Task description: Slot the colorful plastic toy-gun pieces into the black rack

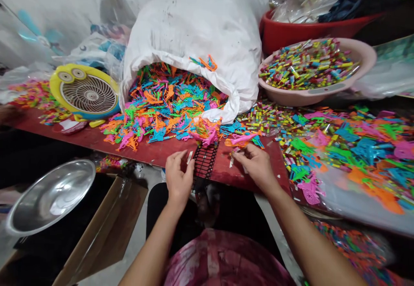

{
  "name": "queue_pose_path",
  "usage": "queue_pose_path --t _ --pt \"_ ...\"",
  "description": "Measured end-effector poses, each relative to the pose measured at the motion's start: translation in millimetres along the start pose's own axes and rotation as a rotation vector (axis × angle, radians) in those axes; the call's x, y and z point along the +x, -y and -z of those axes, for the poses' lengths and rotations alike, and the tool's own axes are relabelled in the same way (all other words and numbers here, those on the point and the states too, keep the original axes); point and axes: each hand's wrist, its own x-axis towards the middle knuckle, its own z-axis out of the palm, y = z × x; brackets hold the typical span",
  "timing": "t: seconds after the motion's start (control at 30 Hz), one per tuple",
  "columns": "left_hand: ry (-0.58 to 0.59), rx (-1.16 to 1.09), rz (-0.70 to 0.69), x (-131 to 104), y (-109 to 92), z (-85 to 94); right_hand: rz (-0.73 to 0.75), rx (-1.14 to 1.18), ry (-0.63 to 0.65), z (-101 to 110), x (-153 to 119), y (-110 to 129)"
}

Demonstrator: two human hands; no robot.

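My left hand (180, 174) is raised over the front edge of the red table (145, 150), its thumb and fingers closing near a small white strip (189, 157). To the right, my right hand (255, 165) has thumb and fingertips pinched on a small pinkish piece (236, 149), with another white strip (231, 162) just below. A pink and orange plastic toy (241, 139) lies right behind those fingertips. Between the hands, a black wire grid (204, 161) is set at the table edge. Many colourful plastic pieces (174, 100) spill from a large white sack (197, 23).
A yellow fan (89, 92) stands at the left. A metal bowl (53, 197) and a cardboard box (103, 230) are at lower left. A pink basin (310, 92) of small tubes sits before a red tub (317, 29). Another person's hand (9, 114) shows at the far left.
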Motion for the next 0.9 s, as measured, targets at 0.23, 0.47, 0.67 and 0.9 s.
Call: queue_pose_path --t 0.23,0.47,0.67,0.9 --pt "0.306 0.263 0.100 8 9 -10.8 0.110 -0.145 0.020 -6 14 -10" --pt "0.384 0.256 0.175 -25 -21 -18.4 0.149 -0.196 -0.010 0 18 -16" --pt "0.387 0.260 0.188 -29 -19 -20.6 0.046 -0.033 0.194 9 29 -13" --pt "0.389 0.232 0.186 -28 -19 -18.5 -0.077 0.132 0.223 -12 39 -14"
